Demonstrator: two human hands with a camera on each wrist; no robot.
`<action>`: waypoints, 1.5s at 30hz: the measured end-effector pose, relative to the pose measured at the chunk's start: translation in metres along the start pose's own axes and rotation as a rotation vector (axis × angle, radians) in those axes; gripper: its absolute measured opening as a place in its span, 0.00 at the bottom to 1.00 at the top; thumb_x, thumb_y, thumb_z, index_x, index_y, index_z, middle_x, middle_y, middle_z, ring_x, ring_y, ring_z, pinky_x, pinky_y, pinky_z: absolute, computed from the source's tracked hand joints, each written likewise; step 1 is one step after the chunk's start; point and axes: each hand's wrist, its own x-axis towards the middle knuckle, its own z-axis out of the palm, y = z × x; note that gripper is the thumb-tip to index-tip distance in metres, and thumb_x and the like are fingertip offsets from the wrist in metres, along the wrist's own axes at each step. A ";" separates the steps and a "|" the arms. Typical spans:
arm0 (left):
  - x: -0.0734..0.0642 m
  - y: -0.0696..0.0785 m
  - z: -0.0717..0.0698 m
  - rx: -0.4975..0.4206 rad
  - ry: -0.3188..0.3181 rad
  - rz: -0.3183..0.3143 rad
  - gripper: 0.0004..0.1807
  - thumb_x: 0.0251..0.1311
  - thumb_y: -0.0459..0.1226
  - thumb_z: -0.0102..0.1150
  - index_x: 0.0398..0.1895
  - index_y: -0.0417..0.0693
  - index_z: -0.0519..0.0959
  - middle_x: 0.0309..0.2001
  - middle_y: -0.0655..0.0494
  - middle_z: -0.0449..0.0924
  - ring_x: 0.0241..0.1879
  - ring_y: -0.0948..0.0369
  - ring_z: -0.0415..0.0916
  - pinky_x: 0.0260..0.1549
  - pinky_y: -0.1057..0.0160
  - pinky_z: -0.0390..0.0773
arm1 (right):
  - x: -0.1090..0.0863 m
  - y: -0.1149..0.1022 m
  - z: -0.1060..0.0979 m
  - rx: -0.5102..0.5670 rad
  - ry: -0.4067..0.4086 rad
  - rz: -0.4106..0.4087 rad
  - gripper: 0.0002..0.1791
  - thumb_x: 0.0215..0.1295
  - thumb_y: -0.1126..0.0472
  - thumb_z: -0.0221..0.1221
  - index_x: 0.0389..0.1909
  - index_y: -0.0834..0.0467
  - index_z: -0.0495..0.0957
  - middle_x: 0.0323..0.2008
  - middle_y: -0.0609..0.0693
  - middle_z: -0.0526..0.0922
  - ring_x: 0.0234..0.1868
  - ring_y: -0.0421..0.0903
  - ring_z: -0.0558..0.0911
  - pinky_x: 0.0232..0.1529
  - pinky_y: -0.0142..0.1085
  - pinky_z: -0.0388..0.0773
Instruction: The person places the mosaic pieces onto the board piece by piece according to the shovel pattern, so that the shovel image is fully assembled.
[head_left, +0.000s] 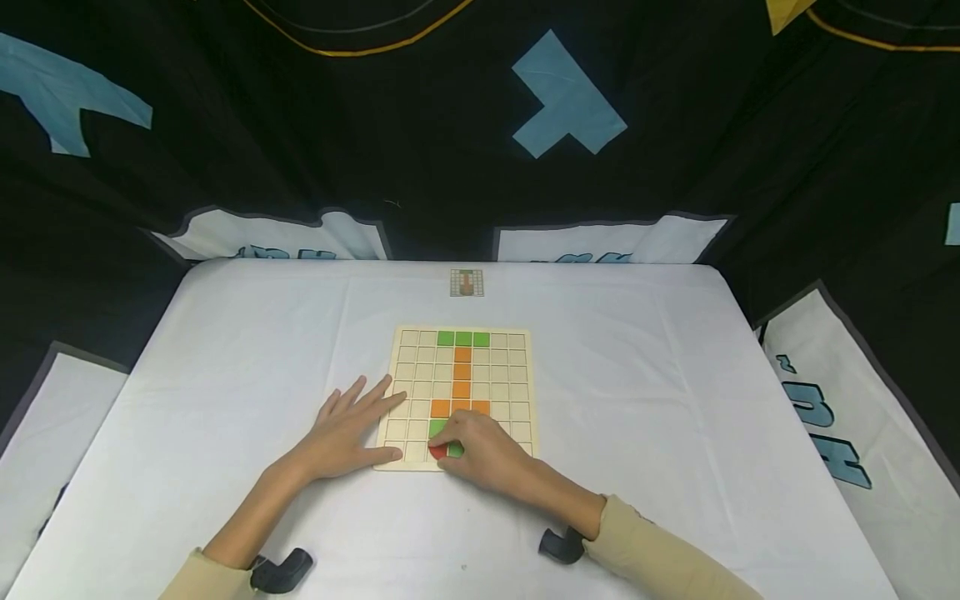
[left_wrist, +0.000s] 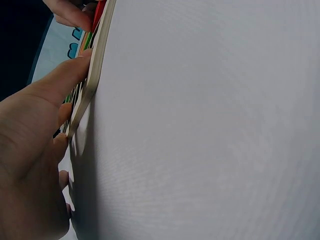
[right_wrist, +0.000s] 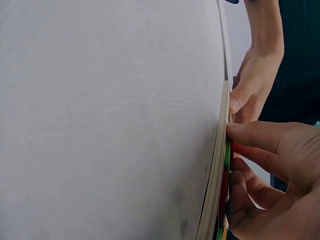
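A pale wooden board [head_left: 517,375] marked with a square grid lies on the white-covered table. My right hand [head_left: 487,450] pinches a red tile with a curved edge [head_left: 437,452] between thumb and fingers at the board's near row. Beside it shows a green tile [head_left: 456,450], and another green tile [head_left: 437,427] sits just above. Spread fingers of my left hand [head_left: 341,437] rest over the board's left edge, its thumb on the near left corner. Orange tiles [head_left: 462,372] form a column, widening at its near end; green tiles [head_left: 463,339] line the far row. My right hand hides some squares.
A small picture card [head_left: 467,283] lies beyond the board, near the far table edge. Black wrist mounts [head_left: 281,572] show at both sleeves. A dark curtain [head_left: 435,167] with blue shapes hangs behind the white tablecloth [head_left: 637,375].
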 end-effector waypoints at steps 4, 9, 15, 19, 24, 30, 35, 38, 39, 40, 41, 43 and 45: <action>0.000 0.000 0.000 0.006 -0.002 0.002 0.44 0.58 0.62 0.63 0.75 0.54 0.65 0.78 0.45 0.50 0.75 0.36 0.39 0.66 0.30 0.37 | -0.001 0.000 -0.001 -0.036 -0.012 -0.010 0.12 0.58 0.65 0.70 0.43 0.56 0.89 0.37 0.42 0.84 0.38 0.35 0.76 0.40 0.23 0.72; 0.000 -0.002 0.001 0.005 0.000 0.004 0.45 0.58 0.62 0.63 0.75 0.55 0.65 0.78 0.45 0.50 0.75 0.37 0.39 0.66 0.30 0.37 | 0.000 0.000 -0.001 -0.058 -0.014 -0.032 0.10 0.60 0.64 0.69 0.44 0.56 0.89 0.37 0.43 0.84 0.38 0.35 0.76 0.38 0.22 0.71; 0.001 -0.003 0.001 0.000 0.002 0.006 0.45 0.58 0.62 0.64 0.75 0.55 0.64 0.78 0.45 0.49 0.76 0.37 0.38 0.66 0.31 0.36 | 0.002 0.001 0.000 -0.054 -0.015 -0.035 0.09 0.62 0.64 0.68 0.43 0.57 0.89 0.38 0.42 0.84 0.39 0.36 0.78 0.41 0.23 0.73; 0.000 -0.001 0.001 -0.009 0.016 0.011 0.44 0.58 0.61 0.64 0.75 0.54 0.65 0.78 0.44 0.51 0.75 0.36 0.39 0.66 0.30 0.37 | 0.002 0.002 0.001 -0.048 -0.015 -0.023 0.09 0.62 0.64 0.68 0.43 0.57 0.89 0.38 0.42 0.84 0.39 0.36 0.78 0.39 0.23 0.73; 0.001 -0.001 0.002 -0.004 0.005 0.006 0.45 0.58 0.62 0.63 0.75 0.54 0.65 0.78 0.44 0.50 0.75 0.37 0.39 0.66 0.30 0.37 | 0.000 0.003 0.000 -0.042 -0.012 -0.017 0.10 0.63 0.63 0.68 0.44 0.57 0.89 0.38 0.43 0.85 0.39 0.36 0.78 0.39 0.23 0.73; 0.002 0.000 0.002 -0.006 -0.007 -0.007 0.45 0.57 0.61 0.64 0.75 0.54 0.64 0.78 0.46 0.49 0.76 0.38 0.37 0.67 0.31 0.35 | -0.004 0.005 0.000 -0.036 -0.014 -0.001 0.11 0.65 0.61 0.67 0.46 0.56 0.88 0.39 0.42 0.84 0.38 0.36 0.77 0.39 0.25 0.73; 0.002 0.002 0.002 -0.010 0.004 -0.002 0.45 0.57 0.61 0.64 0.75 0.53 0.66 0.78 0.44 0.50 0.75 0.37 0.38 0.66 0.30 0.36 | -0.008 0.007 0.000 -0.031 -0.003 0.009 0.12 0.65 0.61 0.67 0.48 0.56 0.88 0.41 0.42 0.84 0.41 0.36 0.77 0.40 0.26 0.74; 0.002 0.003 0.002 -0.014 0.003 -0.003 0.43 0.59 0.61 0.63 0.74 0.53 0.66 0.78 0.44 0.51 0.75 0.36 0.39 0.66 0.29 0.37 | -0.011 0.008 -0.002 -0.021 0.020 0.006 0.11 0.66 0.61 0.65 0.47 0.55 0.88 0.42 0.41 0.83 0.41 0.36 0.76 0.39 0.25 0.74; 0.002 0.003 0.001 -0.017 0.003 -0.005 0.43 0.59 0.60 0.63 0.74 0.53 0.66 0.78 0.44 0.51 0.75 0.36 0.39 0.66 0.29 0.37 | -0.012 0.009 -0.004 -0.017 0.030 0.005 0.10 0.66 0.61 0.65 0.47 0.55 0.88 0.42 0.41 0.83 0.40 0.36 0.76 0.38 0.25 0.73; 0.002 0.004 0.001 -0.021 0.002 -0.008 0.42 0.60 0.60 0.62 0.74 0.53 0.66 0.77 0.44 0.51 0.75 0.36 0.39 0.66 0.29 0.37 | -0.013 0.009 -0.006 -0.015 0.041 0.002 0.10 0.67 0.60 0.64 0.46 0.54 0.88 0.42 0.40 0.83 0.40 0.36 0.75 0.38 0.25 0.73; 0.002 0.004 0.001 -0.026 0.001 -0.011 0.41 0.61 0.60 0.62 0.74 0.53 0.67 0.77 0.44 0.51 0.75 0.36 0.39 0.66 0.29 0.37 | -0.014 0.010 -0.010 -0.013 0.053 0.000 0.09 0.67 0.60 0.64 0.45 0.54 0.89 0.41 0.40 0.82 0.40 0.36 0.75 0.39 0.26 0.74; 0.003 0.005 -0.001 -0.035 0.000 -0.011 0.39 0.62 0.58 0.61 0.74 0.53 0.67 0.77 0.43 0.51 0.75 0.35 0.40 0.65 0.28 0.37 | -0.017 0.013 -0.017 -0.017 0.079 -0.006 0.08 0.67 0.60 0.63 0.43 0.53 0.89 0.42 0.40 0.82 0.42 0.38 0.75 0.41 0.29 0.75; 0.004 0.005 -0.003 -0.056 0.007 -0.012 0.38 0.63 0.56 0.62 0.74 0.53 0.67 0.78 0.43 0.50 0.75 0.35 0.41 0.65 0.28 0.39 | -0.020 0.016 -0.027 -0.020 0.106 -0.008 0.08 0.68 0.60 0.62 0.43 0.54 0.89 0.42 0.40 0.81 0.45 0.38 0.76 0.46 0.32 0.76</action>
